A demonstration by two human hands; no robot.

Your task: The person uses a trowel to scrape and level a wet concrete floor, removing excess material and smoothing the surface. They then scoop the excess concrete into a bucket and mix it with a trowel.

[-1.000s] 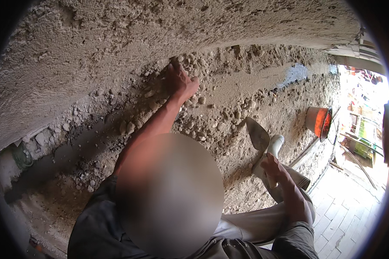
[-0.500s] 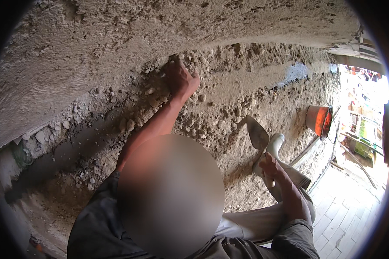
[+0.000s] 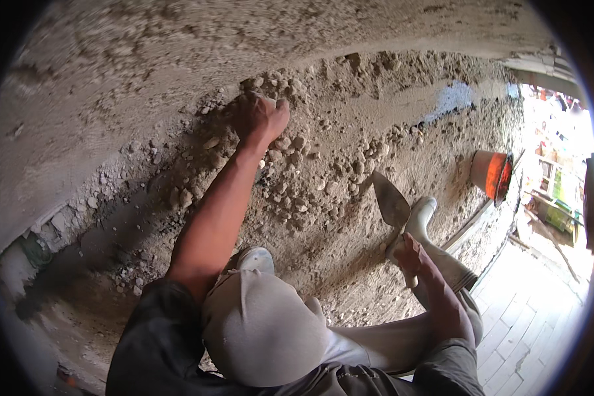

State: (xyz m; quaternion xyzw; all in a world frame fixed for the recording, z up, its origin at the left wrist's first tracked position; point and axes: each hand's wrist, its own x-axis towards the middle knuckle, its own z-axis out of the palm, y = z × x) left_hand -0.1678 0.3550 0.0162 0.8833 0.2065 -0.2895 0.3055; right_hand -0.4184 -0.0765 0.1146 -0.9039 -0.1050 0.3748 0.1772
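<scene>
My left hand (image 3: 261, 120) reaches to the foot of the rough wall, knuckles up and fingers curled down among loose stones (image 3: 287, 86). Its fingertips are hidden, so what they grip, if anything, does not show. My right hand (image 3: 410, 256) is closed around the handle of a pointed trowel (image 3: 392, 201). The trowel's grey blade points away from me, above the dirt floor and beside my right boot (image 3: 424, 212). Between the hands lies a scatter of pale stones and crumbled rubble (image 3: 297, 198).
The rough wall (image 3: 145, 72) curves along the far side. An orange-rimmed bucket (image 3: 490, 173) lies tipped at the right, near a bright opening with clutter. My bent left knee (image 3: 264, 323) and left boot (image 3: 256, 259) are close in. Pale paving (image 3: 521, 323) spans the lower right.
My left hand has shifted a little left along the foot of the wall, still low among the stones. The trowel and my right hand have barely moved.
</scene>
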